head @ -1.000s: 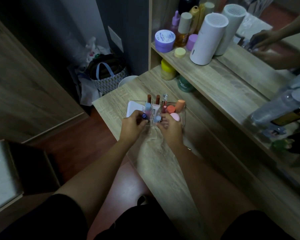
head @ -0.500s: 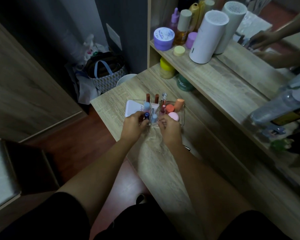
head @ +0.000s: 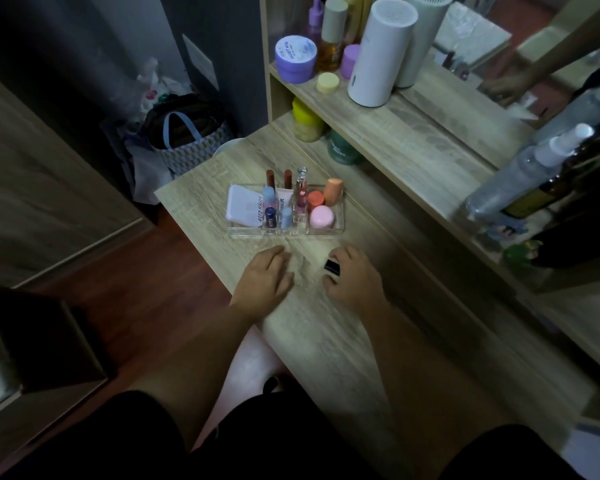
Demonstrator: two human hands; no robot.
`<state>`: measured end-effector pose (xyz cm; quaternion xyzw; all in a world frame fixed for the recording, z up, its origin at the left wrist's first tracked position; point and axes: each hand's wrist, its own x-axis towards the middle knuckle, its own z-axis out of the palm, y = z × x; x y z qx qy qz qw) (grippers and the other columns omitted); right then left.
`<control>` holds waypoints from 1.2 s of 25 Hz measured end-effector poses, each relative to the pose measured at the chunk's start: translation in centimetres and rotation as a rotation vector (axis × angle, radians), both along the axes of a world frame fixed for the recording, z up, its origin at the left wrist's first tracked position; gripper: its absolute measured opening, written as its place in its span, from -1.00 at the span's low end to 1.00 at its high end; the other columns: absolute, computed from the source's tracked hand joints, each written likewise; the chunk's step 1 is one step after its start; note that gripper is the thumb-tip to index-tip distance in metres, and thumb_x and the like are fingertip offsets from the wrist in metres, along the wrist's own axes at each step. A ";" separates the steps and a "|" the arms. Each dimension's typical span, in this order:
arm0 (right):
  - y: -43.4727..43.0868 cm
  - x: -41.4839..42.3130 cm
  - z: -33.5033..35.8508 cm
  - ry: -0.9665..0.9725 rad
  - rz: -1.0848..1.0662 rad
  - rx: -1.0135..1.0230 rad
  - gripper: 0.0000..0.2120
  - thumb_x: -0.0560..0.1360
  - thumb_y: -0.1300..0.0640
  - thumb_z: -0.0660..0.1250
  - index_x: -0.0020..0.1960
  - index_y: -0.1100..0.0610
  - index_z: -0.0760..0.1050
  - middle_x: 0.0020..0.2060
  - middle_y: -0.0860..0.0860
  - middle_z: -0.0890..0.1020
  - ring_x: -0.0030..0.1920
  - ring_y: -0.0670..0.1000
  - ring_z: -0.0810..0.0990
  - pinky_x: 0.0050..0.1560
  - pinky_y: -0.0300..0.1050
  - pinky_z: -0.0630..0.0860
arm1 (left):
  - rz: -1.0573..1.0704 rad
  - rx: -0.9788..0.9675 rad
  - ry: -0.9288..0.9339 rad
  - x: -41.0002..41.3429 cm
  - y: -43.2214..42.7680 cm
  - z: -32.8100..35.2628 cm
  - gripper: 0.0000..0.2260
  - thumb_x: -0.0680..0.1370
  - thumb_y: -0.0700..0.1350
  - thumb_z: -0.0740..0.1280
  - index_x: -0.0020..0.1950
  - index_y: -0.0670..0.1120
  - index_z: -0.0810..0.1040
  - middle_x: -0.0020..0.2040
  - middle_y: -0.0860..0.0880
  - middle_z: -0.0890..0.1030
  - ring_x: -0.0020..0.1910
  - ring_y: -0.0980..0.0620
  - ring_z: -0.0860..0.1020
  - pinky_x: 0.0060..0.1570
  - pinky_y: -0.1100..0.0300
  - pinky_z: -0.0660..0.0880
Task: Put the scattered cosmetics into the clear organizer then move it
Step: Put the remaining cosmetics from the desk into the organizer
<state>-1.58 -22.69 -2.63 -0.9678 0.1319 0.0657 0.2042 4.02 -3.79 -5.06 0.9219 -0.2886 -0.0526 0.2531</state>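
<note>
The clear organizer (head: pixel 340 216) stands on the wooden desk (head: pixel 326 341), near its far left end. It holds a white flat compact (head: pixel 243 209), several lip tubes (head: pixel 270 206), a pink jar (head: pixel 322 217), an orange jar (head: pixel 315 199) and a peach stick (head: pixel 334 191). Both hands are nearer to me than the organizer and do not touch it. My left hand (head: pixel 265 280) lies palm down on the desk and holds nothing. My right hand (head: pixel 355 280) curls its thumb and fingers around a small black cosmetic item (head: pixel 332 266).
A shelf above the desk carries a white cylinder (head: pixel 378 53), a purple jar (head: pixel 296 58) and bottles. Yellow-lidded (head: pixel 307 121) and green (head: pixel 342 150) jars stand under it. A mirror runs along the right, with spray bottles (head: pixel 520 178). A patterned bag (head: pixel 187 136) sits on the floor left.
Both hands have let go of the organizer's front and pulled back toward me. The right hand now has a small black item in its fingers. The organizer stays in place.
</note>
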 end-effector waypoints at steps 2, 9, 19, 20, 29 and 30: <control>0.0 -0.2 -0.4 -0.058 -0.060 0.089 -0.72 0.42 0.13 0.34 0.11 0.15 0.49 0.05 0.12 0.58 0.07 0.16 0.54 0.02 -0.01 0.52 | -0.002 0.060 -0.008 -0.7 0.2 -0.9 -0.57 0.52 -0.11 0.33 0.33 -0.28 0.42 0.35 -0.29 0.46 0.35 -0.24 0.42 0.37 -0.10 0.37; 1.5 4.4 2.3 -0.319 -0.348 0.627 -0.73 0.42 0.20 0.44 0.11 0.15 0.57 -0.11 -0.01 0.67 -0.19 -0.26 0.63 -0.10 -0.36 0.59 | 0.003 0.110 -0.041 -1.3 0.1 -1.3 -0.54 0.56 -0.08 0.26 0.39 -0.26 0.34 0.42 -0.24 0.38 0.43 -0.21 0.33 0.36 -0.14 0.36; 2.5 7.3 3.1 -0.378 -0.402 0.832 -0.64 0.44 0.32 0.39 0.23 0.25 0.51 0.06 0.18 0.67 0.00 -0.01 0.65 0.11 -0.08 0.60 | -0.004 0.114 -0.038 -1.1 0.4 -1.3 -0.53 0.57 -0.04 0.22 0.42 -0.23 0.31 0.45 -0.20 0.36 0.45 -0.15 0.30 0.41 -0.06 0.32; 2.6 7.2 2.8 -0.376 -0.385 0.803 -0.64 0.44 0.31 0.39 0.23 0.24 0.51 0.06 0.16 0.67 -0.03 -0.06 0.64 0.07 -0.20 0.60 | -0.004 0.117 -0.033 -1.1 0.4 -1.3 -0.53 0.57 -0.03 0.21 0.43 -0.22 0.30 0.46 -0.19 0.35 0.46 -0.14 0.29 0.42 -0.05 0.30; 3.0 7.1 1.0 -0.372 -0.290 0.583 -0.68 0.45 0.28 0.40 0.20 0.22 0.54 0.02 0.13 0.69 -0.06 -0.08 0.65 -0.10 -0.57 0.45 | 0.005 0.110 -0.025 -1.1 0.4 -1.6 -0.53 0.57 -0.02 0.21 0.43 -0.20 0.30 0.46 -0.17 0.34 0.46 -0.12 0.29 0.42 -0.06 0.31; 3.1 7.2 1.1 -0.385 -0.277 0.558 -0.69 0.45 0.28 0.40 0.19 0.23 0.54 0.03 0.14 0.68 -0.05 -0.07 0.64 -0.06 -0.47 0.48 | 0.005 0.106 -0.030 -1.1 0.4 -1.6 -0.53 0.57 -0.03 0.22 0.42 -0.20 0.31 0.45 -0.17 0.36 0.45 -0.13 0.30 0.41 -0.06 0.32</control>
